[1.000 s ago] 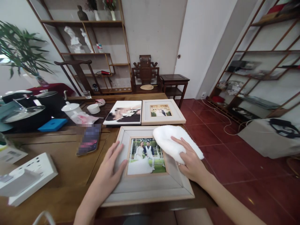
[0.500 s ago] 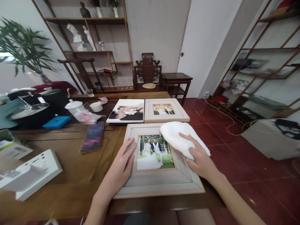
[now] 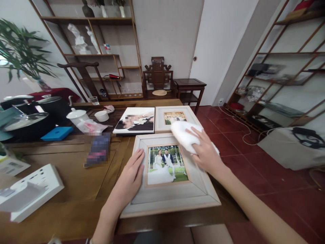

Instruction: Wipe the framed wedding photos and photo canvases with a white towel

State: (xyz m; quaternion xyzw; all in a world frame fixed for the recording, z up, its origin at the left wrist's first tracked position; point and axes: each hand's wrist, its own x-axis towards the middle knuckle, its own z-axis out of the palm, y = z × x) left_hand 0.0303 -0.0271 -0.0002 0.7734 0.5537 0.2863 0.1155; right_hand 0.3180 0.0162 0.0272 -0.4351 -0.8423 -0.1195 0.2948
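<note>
A large pale picture frame (image 3: 167, 198) with a wedding photo lies flat at the near edge of the wooden table (image 3: 76, 179). My left hand (image 3: 129, 179) rests flat on the frame's left border, fingers stretched out. My right hand (image 3: 207, 152) presses a white cloth (image 3: 184, 134) onto the frame's upper right corner. Behind it lie a smaller framed photo (image 3: 175, 118) and an unframed photo print (image 3: 135, 121).
On the table's left are a white box (image 3: 30, 189), a blurred card (image 3: 98, 149), a blue pad (image 3: 56, 133), black pots (image 3: 33, 113), a white teapot (image 3: 76, 117) and a cup (image 3: 101, 116). Shelves stand behind and at right. A grey bag (image 3: 294, 149) sits on the red tile floor.
My right hand has slid the white cloth from the frame's right border up and away to its upper right corner. My left hand has stayed on the left border.
</note>
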